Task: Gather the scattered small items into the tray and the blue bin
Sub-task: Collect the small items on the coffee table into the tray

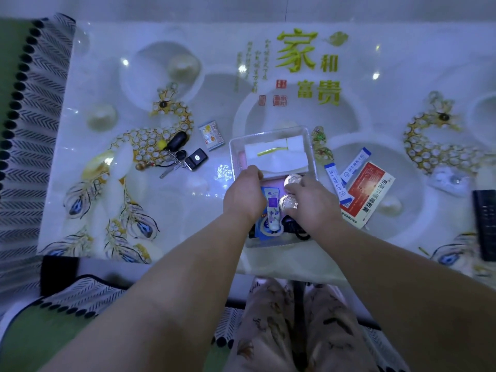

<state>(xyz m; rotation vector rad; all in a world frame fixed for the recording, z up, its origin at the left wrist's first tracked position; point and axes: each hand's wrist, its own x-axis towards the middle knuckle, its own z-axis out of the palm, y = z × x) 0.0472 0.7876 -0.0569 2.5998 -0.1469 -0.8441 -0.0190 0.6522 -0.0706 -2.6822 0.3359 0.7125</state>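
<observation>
A clear plastic tray (pixel 269 131) sits mid-table, holding white tissue packs (pixel 277 157), a small purple-and-white tube (pixel 273 210), a blue packet under it and two round foil cups. My left hand (pixel 245 196) lies over the tray's left rim, its fingers curled down by the tissues' near corner. My right hand (pixel 312 204) is over the tray's near right part, fingertips pinching the nearer foil cup (pixel 287 203); the other foil cup (pixel 292 180) lies just beyond it. No blue bin is in view.
Left of the tray lie a bunch of keys with black fobs (pixel 178 157) and a small snack packet (pixel 211 135). To its right are two blue-and-white sachets (pixel 355 163), (pixel 335 183) and a red medicine box (pixel 369 193). A black remote (pixel 484 224) lies at the right edge.
</observation>
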